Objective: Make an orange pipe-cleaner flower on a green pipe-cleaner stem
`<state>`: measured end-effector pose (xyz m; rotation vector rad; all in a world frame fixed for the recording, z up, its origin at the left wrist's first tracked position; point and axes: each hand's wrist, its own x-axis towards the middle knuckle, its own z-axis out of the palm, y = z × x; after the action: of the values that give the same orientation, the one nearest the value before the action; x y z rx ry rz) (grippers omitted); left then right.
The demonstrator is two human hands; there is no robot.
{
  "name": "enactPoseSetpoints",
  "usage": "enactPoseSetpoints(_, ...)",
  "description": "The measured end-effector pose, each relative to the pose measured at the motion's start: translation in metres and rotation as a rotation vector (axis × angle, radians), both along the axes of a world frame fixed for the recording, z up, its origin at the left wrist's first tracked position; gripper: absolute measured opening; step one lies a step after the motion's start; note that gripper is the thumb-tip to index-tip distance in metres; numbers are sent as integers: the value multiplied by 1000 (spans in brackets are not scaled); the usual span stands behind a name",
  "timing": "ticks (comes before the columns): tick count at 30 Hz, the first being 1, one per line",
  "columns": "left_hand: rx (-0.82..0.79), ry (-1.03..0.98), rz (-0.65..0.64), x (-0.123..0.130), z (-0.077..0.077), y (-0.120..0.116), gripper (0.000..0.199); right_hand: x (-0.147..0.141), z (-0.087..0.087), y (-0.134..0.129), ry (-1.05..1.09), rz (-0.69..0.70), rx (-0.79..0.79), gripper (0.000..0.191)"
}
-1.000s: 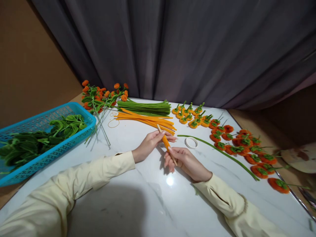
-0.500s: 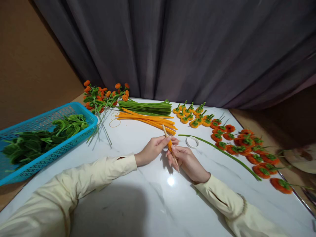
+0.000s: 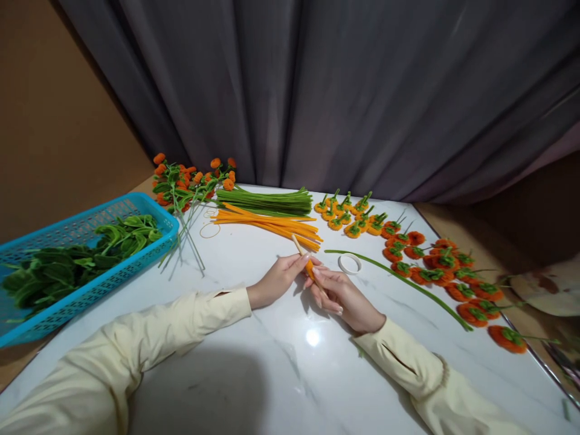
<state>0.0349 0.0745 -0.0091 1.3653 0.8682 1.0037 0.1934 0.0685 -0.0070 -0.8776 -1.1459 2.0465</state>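
Over the middle of the table, both hands hold a thin wooden stick (image 3: 297, 244) with an orange pipe cleaner (image 3: 309, 268) wound round it. My left hand (image 3: 280, 279) is closed at the upper part of the coil, thumb on top. Lower down, my right hand (image 3: 348, 296) grips the coil and stick between thumb and fingers. The stick leans, its pale upper end pointing away to the left; fingers partly hide its lower end. Just beyond the hands lie loose orange pipe cleaners (image 3: 267, 222) and a bundle of green pipe cleaners (image 3: 267, 201).
A roll of white tape (image 3: 350, 263) and one long green pipe cleaner (image 3: 408, 281) lie to the right. Yellow flower heads (image 3: 353, 229) and orange flower heads (image 3: 473, 314) line the right side. At left are a blue basket (image 3: 104, 279) of leaves and stemmed orange flowers (image 3: 181, 181).
The stick has tilted slightly further left, and its lower end shows less below the right hand. The right fingers have shifted around the orange coil. The view has moved a little.
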Motion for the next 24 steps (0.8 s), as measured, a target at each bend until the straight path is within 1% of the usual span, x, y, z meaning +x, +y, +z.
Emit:
enactPoseSetpoints(9, -69, -64, -37, -2, -3, 1, 49, 2, -1, 3, -44, 37, 32, 37)
enactPoseSetpoints(15, -81, -88, -44, -2, -6, 2, 50, 1, -2, 4, -52, 45, 43, 39)
enactPoseSetpoints(20, -90, -55, -18, -2, -3, 2, 52, 2, -3, 4, -35, 46, 31, 41)
enactPoseSetpoints(24, -72, -55, -10, -1, -1, 1, 49, 2, -2, 4, -17, 49, 28, 42)
